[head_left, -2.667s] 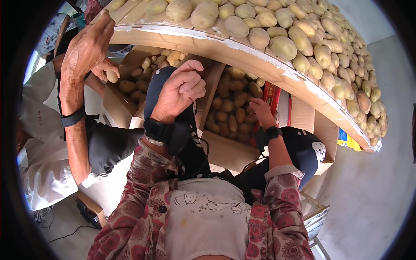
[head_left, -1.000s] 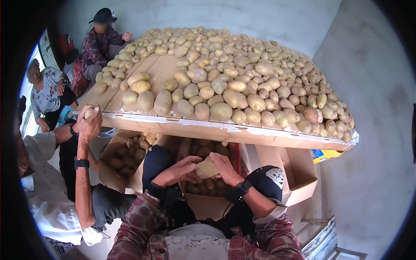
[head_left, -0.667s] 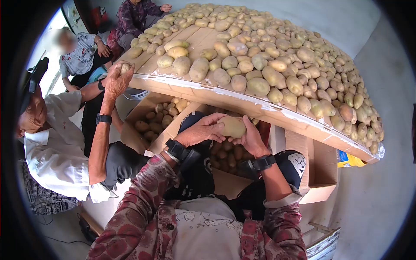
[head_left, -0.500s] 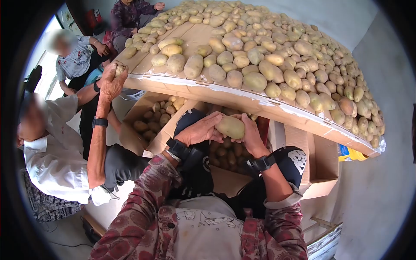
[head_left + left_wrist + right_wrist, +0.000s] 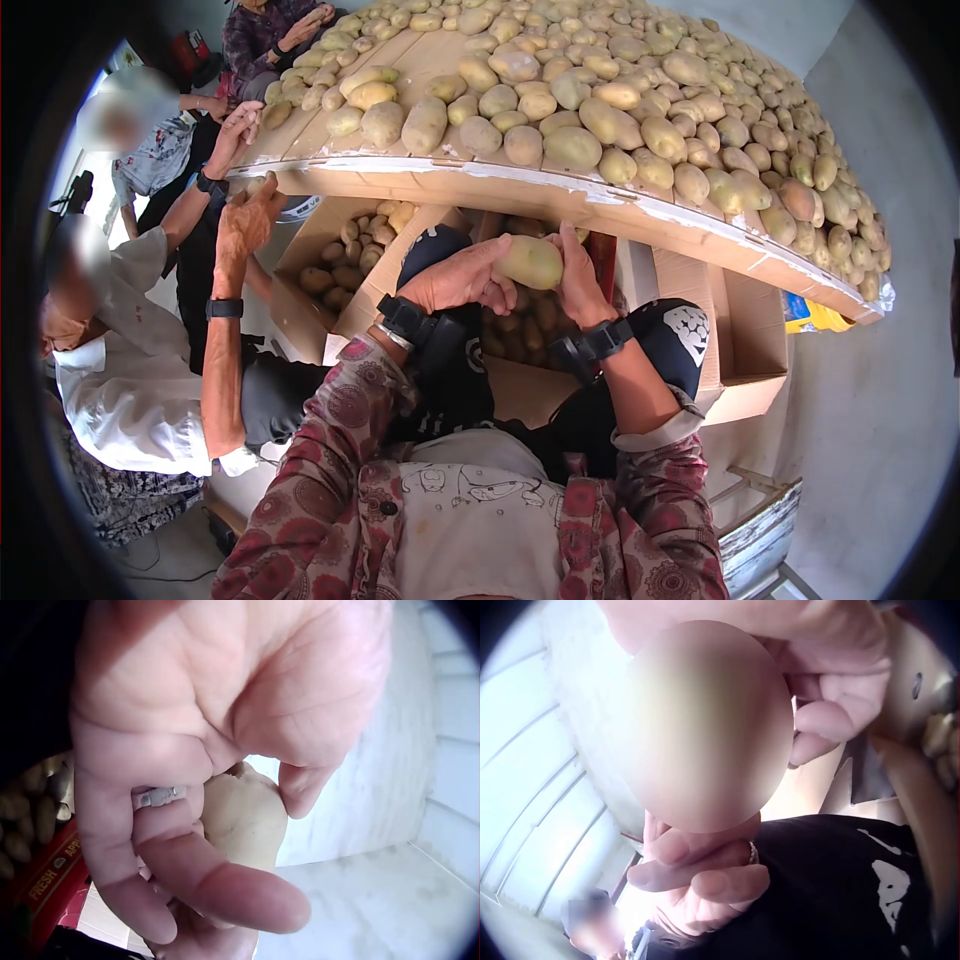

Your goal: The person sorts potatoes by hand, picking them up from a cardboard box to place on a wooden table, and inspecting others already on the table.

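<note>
Both hands hold one large pale potato (image 5: 533,262) in front of the knees, above the potato box. My left hand (image 5: 455,283) pinches its left end between thumb and fingers. My right hand (image 5: 580,282) grips the right end, its thumb up along the side. In the left wrist view the potato (image 5: 247,817) shows between the left thumb and the ringed fingers, with the right hand (image 5: 210,941) behind it. A blurred oval hides much of the right wrist view, between the right hand (image 5: 832,652) above and the left hand (image 5: 697,892) below.
A cardboard-topped table (image 5: 440,182) bears a thick layer of potatoes (image 5: 690,120). Below its edge are a box with potatoes (image 5: 515,335), another potato box (image 5: 345,265) and an empty-looking carton (image 5: 755,335). A person in a white shirt (image 5: 140,370) sits close at left.
Earlier the left hand was raised without a potato and the right hand reached into the box. Now both hold the potato, slightly turned. The neighbour's one hand has moved up to the table edge.
</note>
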The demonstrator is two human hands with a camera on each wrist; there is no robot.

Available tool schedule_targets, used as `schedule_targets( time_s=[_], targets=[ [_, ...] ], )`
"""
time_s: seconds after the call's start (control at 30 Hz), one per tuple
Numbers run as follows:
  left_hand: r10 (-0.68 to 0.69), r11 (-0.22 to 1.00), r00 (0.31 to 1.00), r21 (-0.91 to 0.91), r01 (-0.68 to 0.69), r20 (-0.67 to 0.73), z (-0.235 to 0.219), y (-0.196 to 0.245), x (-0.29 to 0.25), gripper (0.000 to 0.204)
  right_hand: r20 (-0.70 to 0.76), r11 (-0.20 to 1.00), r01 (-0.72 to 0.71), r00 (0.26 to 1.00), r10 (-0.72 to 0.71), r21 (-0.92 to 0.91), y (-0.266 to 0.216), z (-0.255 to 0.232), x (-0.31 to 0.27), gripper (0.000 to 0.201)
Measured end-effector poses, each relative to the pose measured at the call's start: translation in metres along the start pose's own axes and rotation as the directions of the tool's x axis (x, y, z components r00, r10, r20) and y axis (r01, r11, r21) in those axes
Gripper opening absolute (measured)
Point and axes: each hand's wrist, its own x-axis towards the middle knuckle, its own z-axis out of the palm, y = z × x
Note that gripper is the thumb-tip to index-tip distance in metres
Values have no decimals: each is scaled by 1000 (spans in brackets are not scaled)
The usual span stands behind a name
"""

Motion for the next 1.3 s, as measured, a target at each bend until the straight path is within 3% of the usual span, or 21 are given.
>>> schedule_targets(
  time_s=[0.03, 0.2, 0.33, 0.53, 0.63, 0.73, 0.9, 1.03, 1.13, 1.2, 1.3],
  targets=[
    [-6, 1000, 1000, 2, 6, 6, 4, 1, -1, 58, -8, 1000, 1, 1000, -1, 4, 3, 0, 0, 56],
    [-137, 987, 985, 68, 144, -101, 11, 0, 1, 65, -25, 903, 71, 997, -66, 425, -5, 4, 3, 56],
    [-124, 986, 991, 105, 129, -51, 4, -3, 8, 68, -23, 886, 64, 998, -60, 459, -15, 5, 2, 56],
    [-128, 982, 985, 125, 142, -116, 2, -8, 12, 72, 95, 907, 109, 982, -161, 406, -21, 10, -6, 55],
    [-124, 992, 991, 5, 125, -51, -2, -14, 18, 73, 114, 901, 91, 982, -152, 425, -15, 6, -5, 54],
    [-72, 996, 997, -51, 70, -28, 4, -12, 15, 71, 51, 910, 128, 986, -161, 394, -12, 7, 0, 53],
    [88, 996, 986, 11, -88, -140, 5, -19, 19, 77, -126, 850, 199, 980, -157, 487, 4, 2, 12, 53],
    [92, 996, 989, 10, -91, -116, 3, -19, 21, 70, -133, 858, 179, 982, -130, 481, 5, 0, 13, 54],
    [32, 1000, 996, 2, -31, -85, 4, -18, 20, 63, -122, 871, 160, 986, -116, 465, -1, 3, 7, 56],
    [-83, 996, 992, 5, 84, -94, 1, -21, 22, 62, -54, 884, 143, 990, -133, 445, -7, 3, 5, 57],
    [-150, 988, 988, 17, 151, -37, -6, -23, 22, 64, 17, 880, 132, 987, -157, 456, -18, 5, 1, 57]
  ],
)
